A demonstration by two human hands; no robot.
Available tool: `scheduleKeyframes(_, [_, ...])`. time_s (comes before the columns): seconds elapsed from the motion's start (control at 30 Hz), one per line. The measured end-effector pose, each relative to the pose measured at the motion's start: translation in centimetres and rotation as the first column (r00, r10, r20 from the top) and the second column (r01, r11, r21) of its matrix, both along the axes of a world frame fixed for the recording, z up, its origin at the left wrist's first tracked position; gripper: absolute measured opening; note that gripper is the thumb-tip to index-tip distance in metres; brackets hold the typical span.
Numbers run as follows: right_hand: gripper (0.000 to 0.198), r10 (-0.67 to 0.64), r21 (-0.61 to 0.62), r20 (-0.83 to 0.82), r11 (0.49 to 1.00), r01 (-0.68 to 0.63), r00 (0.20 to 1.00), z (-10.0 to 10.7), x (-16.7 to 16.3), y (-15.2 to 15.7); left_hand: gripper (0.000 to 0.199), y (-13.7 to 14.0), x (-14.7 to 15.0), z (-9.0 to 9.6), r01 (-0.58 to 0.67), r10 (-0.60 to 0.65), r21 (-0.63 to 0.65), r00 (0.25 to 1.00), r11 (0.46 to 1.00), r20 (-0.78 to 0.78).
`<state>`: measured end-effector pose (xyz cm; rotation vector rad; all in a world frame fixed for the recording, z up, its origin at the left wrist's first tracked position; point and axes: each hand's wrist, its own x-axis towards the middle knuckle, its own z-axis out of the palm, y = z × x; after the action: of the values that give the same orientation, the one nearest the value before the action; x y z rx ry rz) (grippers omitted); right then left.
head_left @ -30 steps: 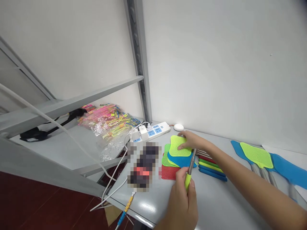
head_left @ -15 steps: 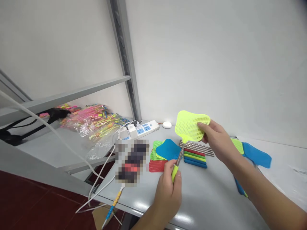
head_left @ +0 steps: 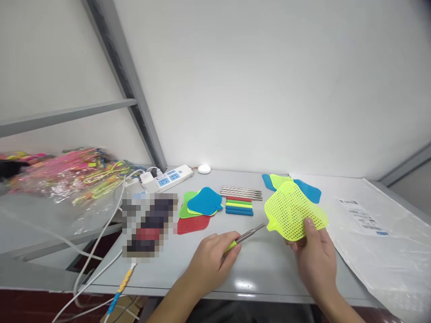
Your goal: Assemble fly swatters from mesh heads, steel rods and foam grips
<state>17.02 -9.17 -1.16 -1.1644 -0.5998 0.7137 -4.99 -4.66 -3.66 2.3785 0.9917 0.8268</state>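
My left hand (head_left: 213,258) is closed around the green grip of a telescopic metal rod (head_left: 252,232), its tip pointing right. In my right hand (head_left: 316,260), thumb on top, is a yellow-green perforated fly swatter head (head_left: 291,208). A small gap separates its neck from the rod tip. Behind my left hand lie a blue swatter head (head_left: 204,201), a green one (head_left: 184,207) and a red one (head_left: 192,225). Several metal rods (head_left: 240,193) lie beside coloured grip sleeves (head_left: 239,209). Behind the held head are more blue swatter heads (head_left: 310,190) and a green one (head_left: 279,180).
A pixelated phone-like object (head_left: 151,226) lies at the left, with a cable. Behind it are a white power strip (head_left: 175,177) and a white oval object (head_left: 204,169). Bagged colourful items (head_left: 77,175) fill the left shelf. White plastic packaging (head_left: 380,255) covers the right side.
The swatter head was upright at the rod's tip; now it is apart from it, lower and to the right. The rod has tipped toward the right. The view has swung right.
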Motion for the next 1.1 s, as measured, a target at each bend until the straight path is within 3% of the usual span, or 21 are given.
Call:
scheduleKeyframes(0.17, [0.03, 0.026, -0.065, -0.179, 0.997, -0.039, 0.983, -2.4, 0.0, -0.9, 0.021, 0.4, 0.3, 0.0, 0.085, -0.079, 0.074, 0.994, 0.994, -0.072])
scheduleKeyframes(0.37, [0.033, 0.028, -0.037, -0.202, 0.999, -0.036, 0.979, -2.9, 0.1, -0.8, 0.024, 0.6, 0.3, -0.3, 0.123, -0.11, 0.104, 0.986, 0.987, -0.123])
scheduleKeyframes(0.67, [0.036, 0.08, -0.027, -0.081, 0.996, -0.083, 0.993, -3.7, 0.3, -1.2, 0.025, 0.6, 0.4, -0.5, 0.097, -0.08, 0.128, 0.988, 0.987, -0.131])
scheduleKeyframes(0.9, [0.036, 0.024, 0.027, -0.053, 0.999, -0.022, 0.998, -4.1, 0.2, -1.3, 0.022, 0.5, 0.4, -0.2, 0.059, -0.048, 0.083, 0.991, 0.995, -0.128])
scheduleKeyframes(1.1, [0.04, 0.047, 0.022, -0.004, 0.999, -0.047, 0.999, -4.7, 0.4, -1.1, 0.022, 0.4, 0.3, -0.2, 0.07, -0.06, 0.091, 0.992, 0.993, -0.11])
